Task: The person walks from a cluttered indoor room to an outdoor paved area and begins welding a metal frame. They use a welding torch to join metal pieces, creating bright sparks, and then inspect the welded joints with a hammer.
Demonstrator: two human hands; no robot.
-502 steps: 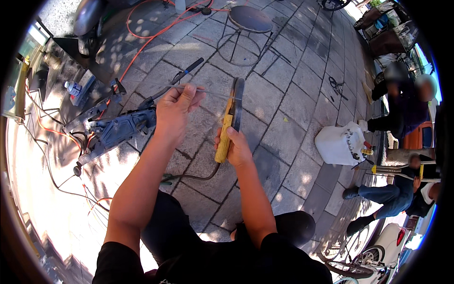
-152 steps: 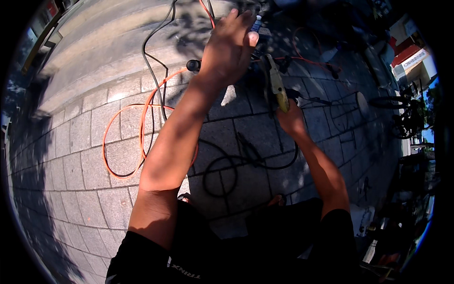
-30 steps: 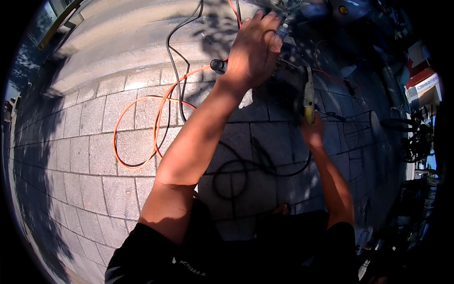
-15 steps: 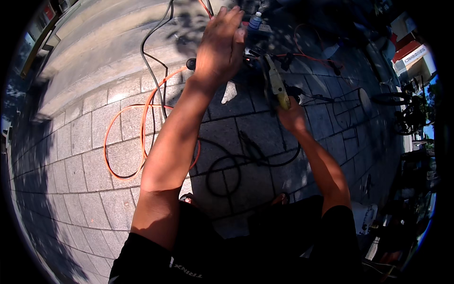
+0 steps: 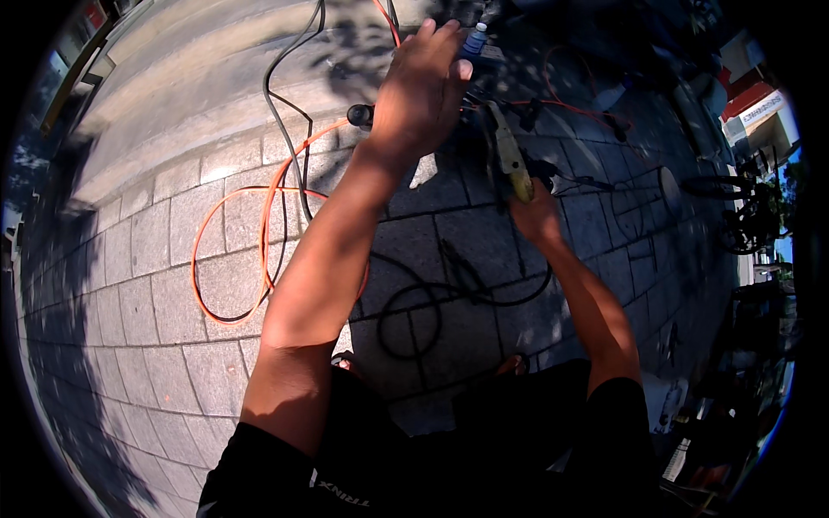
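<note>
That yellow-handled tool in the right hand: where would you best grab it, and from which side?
Probably by the yellow handle, low down near its end, where the right hand already grips it. The tool stands roughly upright with its dark working end pointing away from the person, so coming from below, on the person's side, keeps fingers off that end. The left hand is apart from it, reaching toward the shaded parts beyond.

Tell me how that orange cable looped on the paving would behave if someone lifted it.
The thin orange cable lies in loose curves on the grey stone paving, so it is probably floppy and would sag. Being long, it may drag, and could snag the black cable crossing it.
</note>
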